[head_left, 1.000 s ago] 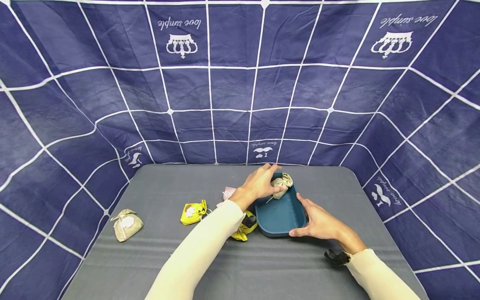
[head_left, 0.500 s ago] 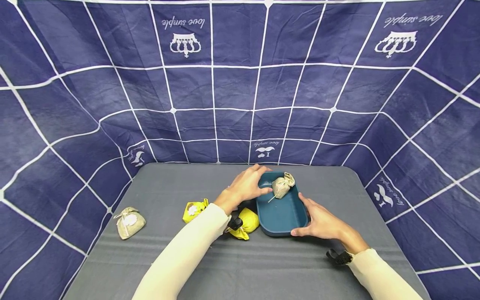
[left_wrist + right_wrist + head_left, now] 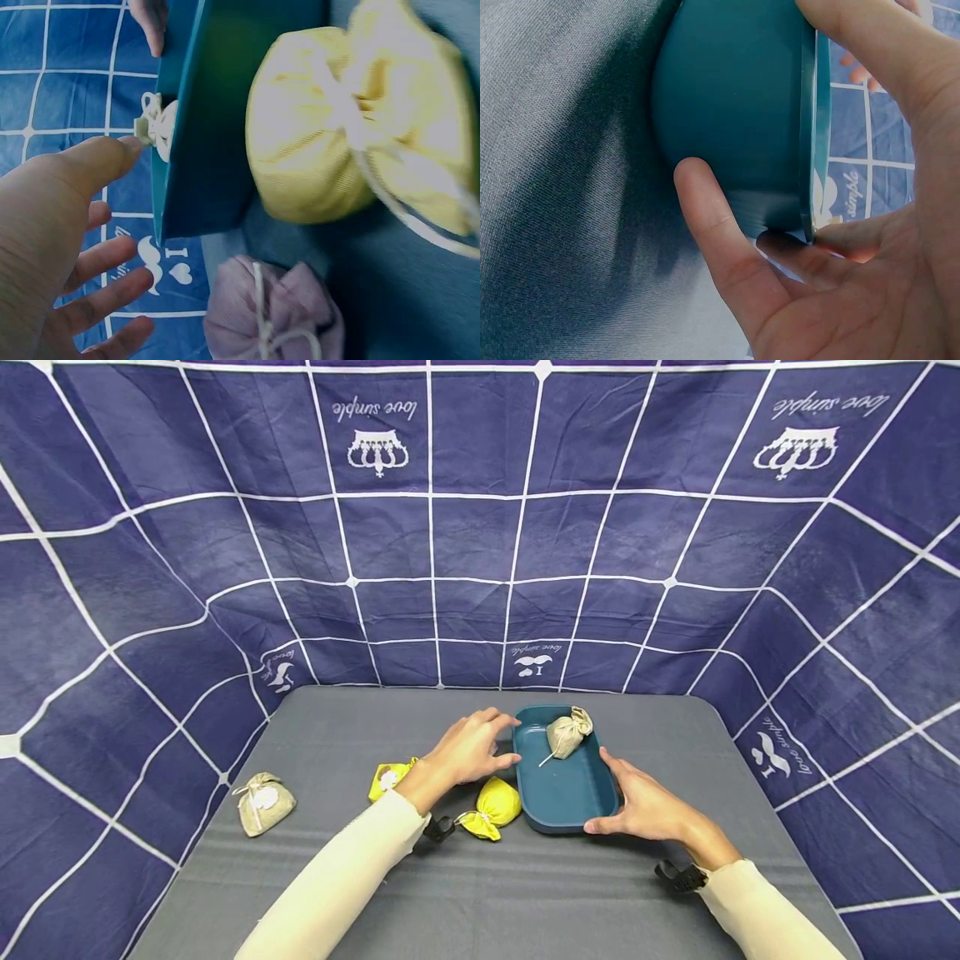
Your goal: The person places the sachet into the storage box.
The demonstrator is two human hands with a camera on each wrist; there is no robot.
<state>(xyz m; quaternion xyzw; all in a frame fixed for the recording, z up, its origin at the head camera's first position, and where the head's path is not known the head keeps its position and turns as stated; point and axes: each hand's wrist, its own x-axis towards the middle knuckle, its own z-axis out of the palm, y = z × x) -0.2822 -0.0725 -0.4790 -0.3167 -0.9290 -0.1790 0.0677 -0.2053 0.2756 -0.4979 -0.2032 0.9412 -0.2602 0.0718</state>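
A teal rectangular box [image 3: 566, 797] stands upright on the table, with a beige drawstring pouch [image 3: 567, 735] lying at its far end. My right hand [image 3: 648, 802] grips the box's right near corner, thumb at the near rim and fingers along the outer side. Just left of the box is my left hand [image 3: 467, 750], fingers spread and holding nothing. Below that hand, a yellow drawstring pouch [image 3: 498, 802] lies beside the box. The left wrist view also has a pinkish pouch [image 3: 274, 315] near the box; the left hand mostly hides it in the head view.
Another yellow pouch [image 3: 386, 780] lies partly behind the left forearm. Farther left is a beige pouch [image 3: 264, 806] with a white patch. A blue, white-lined cloth [image 3: 465, 543] walls in the grey table [image 3: 495, 902] at the back and sides.
My left hand has drawn back left from above the box, leaving the beige pouch inside uncovered and the nearby yellow pouch in sight. My right hand stays on the box.
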